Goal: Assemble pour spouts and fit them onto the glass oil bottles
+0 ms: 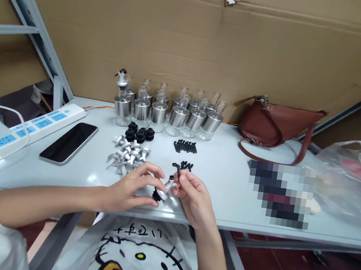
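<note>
Printed cloth [140,268]; pourer [163,193] gripped between left fingers [150,180] (half-spread); right fingers [188,187] pinch black lever [178,170].

Along the back of a table [224,201], two rows of bottles [158,114] stand before cardboard [150,21]; in front lie stoppers [140,136], then spouts [132,156]; right of these, levers [185,147], then loose pieces [186,166]. Nearest, a pourer [163,193] is in the left hand [134,186], a lever [178,168] in the right hand [196,199]; phone [68,142] and power strip [37,126] lie left; handbag [271,124] and plastic bag [348,175], right.
</note>
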Motion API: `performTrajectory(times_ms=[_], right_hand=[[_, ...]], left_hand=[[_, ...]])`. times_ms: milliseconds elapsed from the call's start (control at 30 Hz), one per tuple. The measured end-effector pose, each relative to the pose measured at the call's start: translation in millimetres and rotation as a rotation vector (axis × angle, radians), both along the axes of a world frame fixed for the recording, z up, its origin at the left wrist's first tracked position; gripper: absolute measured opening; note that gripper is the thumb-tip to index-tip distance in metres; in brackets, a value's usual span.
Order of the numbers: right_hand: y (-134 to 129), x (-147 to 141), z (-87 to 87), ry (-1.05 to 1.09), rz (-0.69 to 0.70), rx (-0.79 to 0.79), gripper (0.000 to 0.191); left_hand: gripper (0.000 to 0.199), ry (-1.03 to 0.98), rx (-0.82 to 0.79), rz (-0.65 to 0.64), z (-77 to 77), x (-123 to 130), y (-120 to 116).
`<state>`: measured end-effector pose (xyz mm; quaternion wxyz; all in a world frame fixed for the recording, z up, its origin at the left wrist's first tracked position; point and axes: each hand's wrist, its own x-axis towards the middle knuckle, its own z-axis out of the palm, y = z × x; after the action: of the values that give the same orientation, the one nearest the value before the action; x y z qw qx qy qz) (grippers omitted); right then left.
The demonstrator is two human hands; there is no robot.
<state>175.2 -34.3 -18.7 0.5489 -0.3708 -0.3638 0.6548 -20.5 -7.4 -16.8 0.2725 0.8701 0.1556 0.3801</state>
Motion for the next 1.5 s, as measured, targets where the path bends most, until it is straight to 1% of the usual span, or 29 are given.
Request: performTrajectory(times_ms=[100,167,267,333,433,600,867,967,1100,1367,1500], right_hand=[[-0.8,2.1,4.9,0.085,0.075,0.001,0.044],[-1.6,2.3,5.8,0.086,0.143,0.006,0.043],[-2.1,2.2,3.7,0.048,0.239,0.025,0.043],[-2.0,2.5,1.3,0.039,0.27,0.044,0.042],[-1.7,3.6,-1.6,0.063,0.283,0.054,0.041],[-2.2,4.5,-2.0,0.058,0.3,0.088,0.04],[-2.3,5.2,-1.0,0.076,0.36,0.082,0.038],[-2.0,5.4,-2.2,0.05,0.349,0.101,0.038],[-2.1,4.6,-3.5,0.0,0.322,0.117,0.038],[-3.4,5.5,-1.0,0.023,0.403,0.095,0.04],[-4.7,4.6,-0.7,-0.043,0.398,0.161,0.04]], left_hand=[[0.022,-0.001,0.058,0.068,-0.3,-1.5,-0.7],[0.022,0.004,0.075,0.093,0.0,-1.9,-1.0],[0.022,0.03,0.095,0.1,0.2,-1.8,-0.9],[0.023,0.051,0.104,0.093,-0.5,-1.7,-0.5],[0.025,0.072,0.097,0.081,-2.4,-1.8,0.8],[0.025,0.031,0.099,0.054,-4.2,-1.9,3.0],[0.025,0.057,0.123,0.021,-0.1,-2.3,1.6],[0.027,0.07,0.099,0.031,-0.1,-3.2,1.8],[0.029,0.061,0.12,0.059,-2.2,-4.9,2.5],[0.035,0.026,0.133,0.024,-5.0,-5.6,3.8],[0.036,0.012,0.147,0.022,-6.1,-5.7,3.9]])
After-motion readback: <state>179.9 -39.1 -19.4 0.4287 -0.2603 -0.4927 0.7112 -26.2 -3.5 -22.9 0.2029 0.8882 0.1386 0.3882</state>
